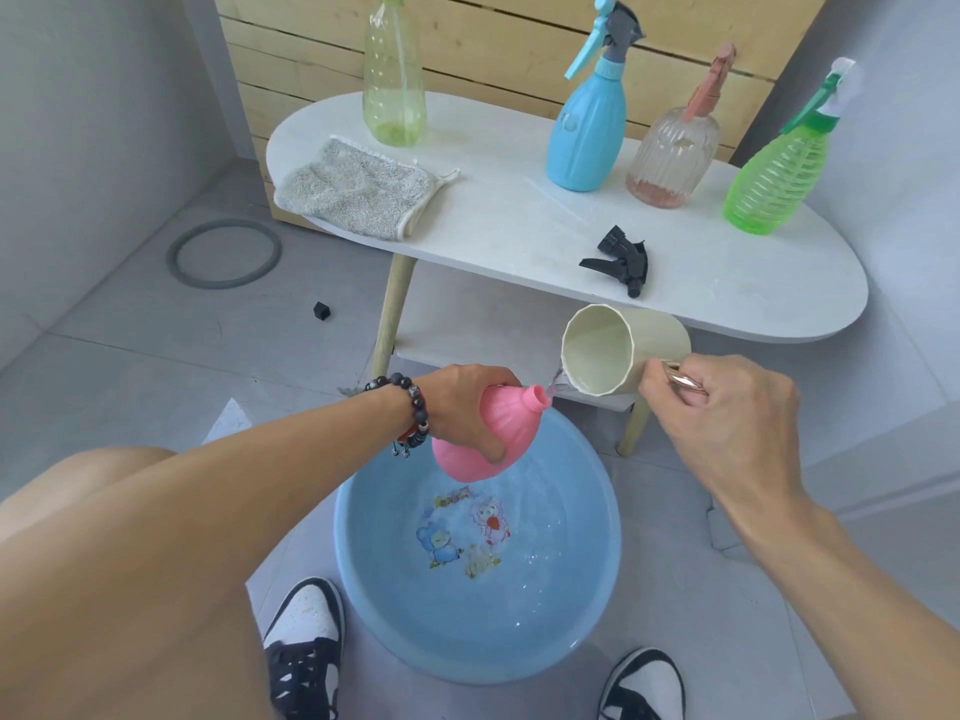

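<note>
My left hand (467, 407) grips a pink bottle (480, 441) with no cap, tilted over a blue basin (363, 589) that holds water. My right hand (727, 407) holds the shiny handle of a cream cup (623, 350), tipped toward the bottle's open neck. A thin stream of water runs from the cup's rim into the neck. A black spray head (621, 259) lies loose on the white table (519, 220) above.
On the table stand a pale green bottle (394, 75), a blue spray bottle (589, 111), a clear pink spray bottle (675, 148) and a green spray bottle (779, 168). A grey cloth (358, 187) lies at its left end. A grey ring (224, 254) lies on the floor.
</note>
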`<control>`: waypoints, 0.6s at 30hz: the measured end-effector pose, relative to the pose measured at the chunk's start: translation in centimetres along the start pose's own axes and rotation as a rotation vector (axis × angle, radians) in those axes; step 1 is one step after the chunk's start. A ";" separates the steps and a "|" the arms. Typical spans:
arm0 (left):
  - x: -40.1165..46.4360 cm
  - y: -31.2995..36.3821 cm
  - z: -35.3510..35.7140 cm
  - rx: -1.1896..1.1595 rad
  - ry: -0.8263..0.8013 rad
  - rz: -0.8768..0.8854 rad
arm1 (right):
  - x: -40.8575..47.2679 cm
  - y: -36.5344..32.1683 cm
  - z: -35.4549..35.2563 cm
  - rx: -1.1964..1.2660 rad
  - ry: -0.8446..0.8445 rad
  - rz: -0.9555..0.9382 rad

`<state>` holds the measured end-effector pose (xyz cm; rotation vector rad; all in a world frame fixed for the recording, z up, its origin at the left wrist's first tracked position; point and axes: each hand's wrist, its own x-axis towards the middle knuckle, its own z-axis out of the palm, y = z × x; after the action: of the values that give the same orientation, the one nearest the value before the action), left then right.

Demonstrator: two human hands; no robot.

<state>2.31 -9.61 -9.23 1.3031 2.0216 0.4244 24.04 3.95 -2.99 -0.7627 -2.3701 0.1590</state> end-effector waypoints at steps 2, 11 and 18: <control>0.0 0.0 0.0 0.000 -0.005 -0.004 | 0.0 0.0 0.1 -0.008 0.021 -0.020; 0.1 0.3 0.0 0.016 -0.025 -0.015 | -0.2 0.8 1.0 -0.086 0.169 -0.177; 0.2 0.5 -0.1 0.041 -0.027 -0.018 | -0.3 1.2 1.6 -0.054 0.234 -0.266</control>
<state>2.48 -9.18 -8.94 1.3068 2.0276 0.3570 23.85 4.86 -4.80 -0.4556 -2.2317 -0.1010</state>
